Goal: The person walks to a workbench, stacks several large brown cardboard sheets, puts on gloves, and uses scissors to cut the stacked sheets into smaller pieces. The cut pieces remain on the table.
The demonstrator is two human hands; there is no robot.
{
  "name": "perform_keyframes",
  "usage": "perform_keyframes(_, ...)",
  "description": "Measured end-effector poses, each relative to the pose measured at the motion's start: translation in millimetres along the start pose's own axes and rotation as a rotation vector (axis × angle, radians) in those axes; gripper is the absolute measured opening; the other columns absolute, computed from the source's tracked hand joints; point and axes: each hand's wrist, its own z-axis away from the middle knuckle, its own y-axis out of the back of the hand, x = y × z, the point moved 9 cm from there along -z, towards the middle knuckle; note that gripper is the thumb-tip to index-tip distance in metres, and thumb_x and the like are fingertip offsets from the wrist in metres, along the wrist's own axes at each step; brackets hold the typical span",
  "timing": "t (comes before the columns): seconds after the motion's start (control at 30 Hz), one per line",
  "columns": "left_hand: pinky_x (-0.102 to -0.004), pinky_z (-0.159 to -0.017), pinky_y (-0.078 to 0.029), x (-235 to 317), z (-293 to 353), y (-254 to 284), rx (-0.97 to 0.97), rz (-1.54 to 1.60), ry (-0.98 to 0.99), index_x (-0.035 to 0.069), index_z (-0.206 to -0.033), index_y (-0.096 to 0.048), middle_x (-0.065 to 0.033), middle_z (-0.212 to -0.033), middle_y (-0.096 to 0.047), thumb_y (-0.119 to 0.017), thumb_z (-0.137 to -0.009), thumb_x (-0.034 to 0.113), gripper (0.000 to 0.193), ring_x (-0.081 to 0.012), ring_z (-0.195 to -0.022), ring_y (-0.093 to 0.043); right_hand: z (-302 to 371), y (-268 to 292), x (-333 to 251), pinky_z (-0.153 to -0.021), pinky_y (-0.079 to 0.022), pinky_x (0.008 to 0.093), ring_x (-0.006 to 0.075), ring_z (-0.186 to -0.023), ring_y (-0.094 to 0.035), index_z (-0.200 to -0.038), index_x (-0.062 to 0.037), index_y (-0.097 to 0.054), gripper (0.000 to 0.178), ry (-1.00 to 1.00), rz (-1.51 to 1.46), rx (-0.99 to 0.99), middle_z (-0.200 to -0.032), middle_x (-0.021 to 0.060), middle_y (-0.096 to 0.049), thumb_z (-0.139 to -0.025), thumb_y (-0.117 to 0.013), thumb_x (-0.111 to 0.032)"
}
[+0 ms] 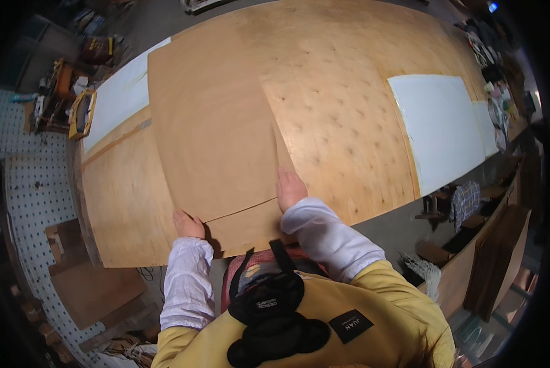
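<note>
A large brown cardboard sheet (213,122) lies on the wooden table in front of me. Its near edge shows as a dark line across a second brown sheet (250,224) beneath, which also peeks out along the right side. My left hand (189,225) is closed on the upper sheet's near left corner. At the near right corner, my right hand (291,189) grips the edge, its fingers pointing away from me. Parts of the fingers on both hands are hidden.
The plywood table (336,122) has a curved-looking far edge. A white sheet (437,129) lies on the right, another white sheet (118,104) at the left. Cardboard panels (498,257) stand at the lower right; a cardboard box (97,288) sits on the floor at left.
</note>
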Motion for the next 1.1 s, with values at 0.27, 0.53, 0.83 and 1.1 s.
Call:
perform_keyframes(0.27,-0.0532,-0.111,-0.017,92.1,50.8,54.3,-0.061,0.017,-0.347,0.001,-0.139,-0.033,-0.0252,-0.144,-0.030,-0.073,-0.070,0.032,0.085,-0.0399,-0.135,-0.025,-13.5,5.4,38.0,-0.065,-0.048,0.0273,0.0135,-0.074,-0.058,-0.097,0.0000,-0.062,0.018,-0.500,-0.947,-0.439,-0.084,0.0052,-0.064,-0.087,-0.059,-0.015)
perform_keyframes(0.53,-0.0454,-0.103,-0.036,76.3,63.6,56.7,0.019,0.418,-0.478,-0.002,-0.129,-0.043,-0.0263,-0.133,-0.041,-0.071,-0.069,0.014,0.068,-0.0420,-0.122,-0.041,-140.1,343.4,-90.7,-0.071,-0.045,0.0238,0.0098,-0.080,-0.057,-0.099,0.0004,-0.066,0.016,0.428,-0.359,0.479,-0.092,0.0039,-0.065,-0.090,-0.062,-0.012)
perform_keyframes(0.83,-0.0420,-0.103,-0.037,86.2,87.5,48.5,-0.110,0.842,-0.476,-0.003,-0.123,-0.050,-0.0243,-0.130,-0.048,-0.067,-0.079,0.013,0.050,-0.0389,-0.122,-0.045,21.1,404.1,-265.9,-0.060,-0.051,0.0282,0.0154,-0.075,-0.064,-0.091,0.0032,-0.068,0.017,1.046,0.124,0.934,-0.089,0.0117,-0.069,-0.078,-0.069,-0.006)
perform_keyframes(1.1,-0.0366,-0.094,-0.044,78.6,66.2,13.1,-0.686,1.870,0.061,-0.001,-0.124,-0.052,-0.0148,-0.124,-0.056,-0.050,-0.096,0.037,0.047,-0.0256,-0.109,-0.057,31.0,140.8,-311.0,-0.054,-0.045,0.0284,0.0157,-0.067,-0.056,-0.096,0.0024,-0.064,0.032,1.439,0.288,-0.066,-0.071,0.0038,-0.056,-0.067,-0.063,-0.011)
